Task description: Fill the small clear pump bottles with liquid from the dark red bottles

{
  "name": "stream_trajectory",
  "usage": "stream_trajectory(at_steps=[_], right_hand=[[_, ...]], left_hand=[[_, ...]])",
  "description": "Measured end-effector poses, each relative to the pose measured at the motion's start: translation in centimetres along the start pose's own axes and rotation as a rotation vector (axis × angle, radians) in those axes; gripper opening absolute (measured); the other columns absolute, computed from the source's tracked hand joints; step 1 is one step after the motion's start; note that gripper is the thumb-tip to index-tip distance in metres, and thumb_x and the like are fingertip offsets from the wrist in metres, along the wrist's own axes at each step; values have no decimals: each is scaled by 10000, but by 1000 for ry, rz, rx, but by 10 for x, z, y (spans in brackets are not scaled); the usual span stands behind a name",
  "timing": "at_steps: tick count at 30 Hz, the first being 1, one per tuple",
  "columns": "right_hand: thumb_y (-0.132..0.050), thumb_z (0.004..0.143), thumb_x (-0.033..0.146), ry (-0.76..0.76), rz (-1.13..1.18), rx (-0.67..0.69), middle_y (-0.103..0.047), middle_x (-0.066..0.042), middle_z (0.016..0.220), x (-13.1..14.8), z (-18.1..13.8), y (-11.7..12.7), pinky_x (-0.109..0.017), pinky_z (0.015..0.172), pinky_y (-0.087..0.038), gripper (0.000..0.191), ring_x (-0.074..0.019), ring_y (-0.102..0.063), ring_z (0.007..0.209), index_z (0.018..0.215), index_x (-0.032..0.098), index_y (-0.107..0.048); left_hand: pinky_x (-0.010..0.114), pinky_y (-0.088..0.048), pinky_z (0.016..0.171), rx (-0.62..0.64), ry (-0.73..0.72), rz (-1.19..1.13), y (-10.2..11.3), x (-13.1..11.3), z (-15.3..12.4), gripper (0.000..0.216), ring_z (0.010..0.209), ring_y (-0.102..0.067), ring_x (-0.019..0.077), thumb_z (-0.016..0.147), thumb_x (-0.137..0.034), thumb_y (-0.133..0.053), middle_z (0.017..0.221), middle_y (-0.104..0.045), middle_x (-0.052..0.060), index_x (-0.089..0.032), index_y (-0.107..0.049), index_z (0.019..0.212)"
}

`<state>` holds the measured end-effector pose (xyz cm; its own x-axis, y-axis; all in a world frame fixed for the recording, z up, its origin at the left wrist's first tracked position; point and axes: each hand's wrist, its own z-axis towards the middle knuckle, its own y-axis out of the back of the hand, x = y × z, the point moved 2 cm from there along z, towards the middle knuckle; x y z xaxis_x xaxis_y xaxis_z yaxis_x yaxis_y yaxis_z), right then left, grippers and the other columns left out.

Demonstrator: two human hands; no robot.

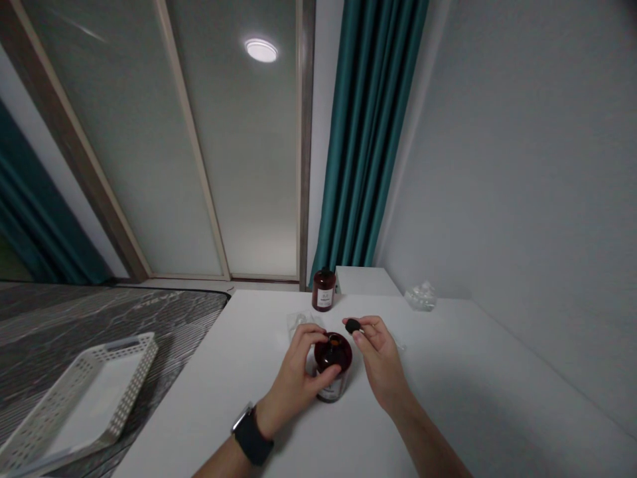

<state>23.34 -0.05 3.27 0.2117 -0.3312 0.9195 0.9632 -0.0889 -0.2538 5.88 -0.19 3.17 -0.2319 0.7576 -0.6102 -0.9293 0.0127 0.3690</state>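
A dark amber glass bottle (332,362) with a pale label stands on the white table, its neck uncovered at the top. My left hand (309,368) wraps round its shoulder from the left, thumb in front and fingers behind. Just to the right, my right hand (375,352) pinches a small black cap (352,326) between thumb and fingers, held a little apart from the bottle's mouth. Farther back stands a second amber bottle (323,290) with a white label and a dark top.
Clear plastic wrapping (298,320) lies behind my left hand. More crumpled clear plastic (422,297) sits at the back right, by the wall. A white box (371,281) stands at the table's far edge. To the left is a white perforated basket (139,378), below the dark patterned bed or floor covering's edge.
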Motion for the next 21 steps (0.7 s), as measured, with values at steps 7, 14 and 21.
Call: stream_trajectory(at_steps=[7,14,21], right_hand=[[-632,887,460,148,-419,-76,-756,-55,886,-12,25,43,-365,744,-511,250,-223,-683,809,957,234,-552],[-647,854,303,315,-818,-25,-686,-79,963,-20,37,71,-487,925,-414,152,-296,-578,983,982,263,-718],[-619,809,121,304,-1101,135,-729,-84,1024,-46,34,78,-495,963,-368,376,-312,-574,1046,1149,266,-689]], left_hand=[[418,-506,909,-17,-19,2,0,-2,2,385,1078,-577,258,838,-147,-678,1143,-557,83,-249,-509,1168],[408,-512,902,-21,-27,-1,1,-1,2,361,1074,-582,254,851,-159,-668,1144,-560,86,-244,-523,1170],[407,-506,921,-18,-15,22,0,0,1,357,1083,-581,250,849,-151,-661,1144,-562,79,-247,-524,1165]])
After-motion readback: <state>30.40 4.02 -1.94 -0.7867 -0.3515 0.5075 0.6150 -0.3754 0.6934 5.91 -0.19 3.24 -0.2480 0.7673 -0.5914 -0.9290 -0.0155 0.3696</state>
